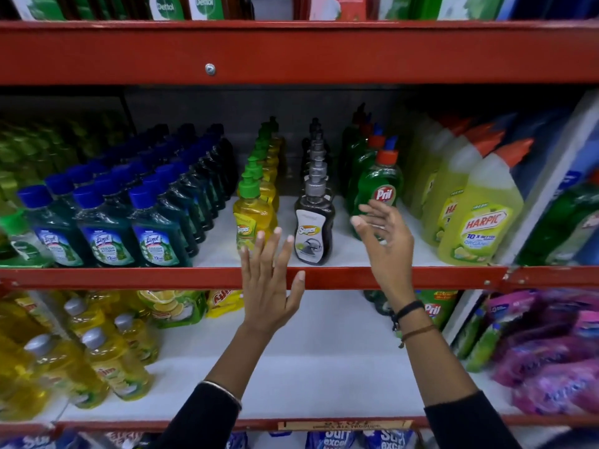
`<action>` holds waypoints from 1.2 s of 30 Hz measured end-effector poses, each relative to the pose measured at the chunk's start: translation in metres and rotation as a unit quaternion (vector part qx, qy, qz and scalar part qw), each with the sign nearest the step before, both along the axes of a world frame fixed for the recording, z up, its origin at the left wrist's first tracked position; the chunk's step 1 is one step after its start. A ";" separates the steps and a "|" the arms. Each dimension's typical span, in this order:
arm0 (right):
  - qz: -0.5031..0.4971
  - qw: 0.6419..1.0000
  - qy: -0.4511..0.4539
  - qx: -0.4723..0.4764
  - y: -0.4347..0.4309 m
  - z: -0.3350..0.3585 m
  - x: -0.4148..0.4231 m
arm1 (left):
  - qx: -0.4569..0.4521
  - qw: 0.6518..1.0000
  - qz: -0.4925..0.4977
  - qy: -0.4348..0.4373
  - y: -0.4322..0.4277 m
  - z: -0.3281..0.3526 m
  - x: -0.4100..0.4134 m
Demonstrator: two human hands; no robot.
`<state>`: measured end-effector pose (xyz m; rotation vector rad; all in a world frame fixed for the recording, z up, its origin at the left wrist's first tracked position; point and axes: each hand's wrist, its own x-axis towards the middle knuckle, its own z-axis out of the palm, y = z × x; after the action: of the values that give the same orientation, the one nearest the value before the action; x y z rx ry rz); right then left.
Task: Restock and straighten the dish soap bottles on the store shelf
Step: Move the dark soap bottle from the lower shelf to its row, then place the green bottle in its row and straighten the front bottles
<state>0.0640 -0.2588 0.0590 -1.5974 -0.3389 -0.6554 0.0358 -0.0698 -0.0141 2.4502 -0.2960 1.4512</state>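
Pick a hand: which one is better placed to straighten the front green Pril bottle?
Right. The right hand is open directly in front of the front green Pril bottle, fingers overlapping its base. The left hand hovers open by the yellow Super bottle, farther away.

Red metal store shelf (129,277), white-lined deck, carrying upright bottles in front-to-back files. Sitting at left: three files of blue-capped Lizol bottles (107,234). Standing at centre: one file of yellow Super dish soap bottles (252,215) with green pumps; just beside it, one file of dark Super bottles (313,234) with grey pumps. Standing to the right: green Pril bottles (379,186), then yellow Harpic bottles (479,222).
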 end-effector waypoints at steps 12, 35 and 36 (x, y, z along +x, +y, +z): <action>-0.364 0.920 -0.115 0.085 -0.180 0.015 0.013 | 0.031 0.996 0.083 -0.023 -0.027 0.021 0.041; -0.460 0.887 -0.050 -0.017 -0.216 0.030 0.001 | 0.051 0.989 0.107 -0.085 -0.027 0.015 0.047; -0.468 0.882 -0.050 -0.030 -0.207 0.035 -0.006 | 0.049 0.990 0.107 -0.084 -0.027 0.015 0.047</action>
<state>0.0581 -0.4656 0.0938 -1.7481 0.3959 -1.4725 0.0825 -0.0964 0.0012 2.5051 -0.1434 1.7761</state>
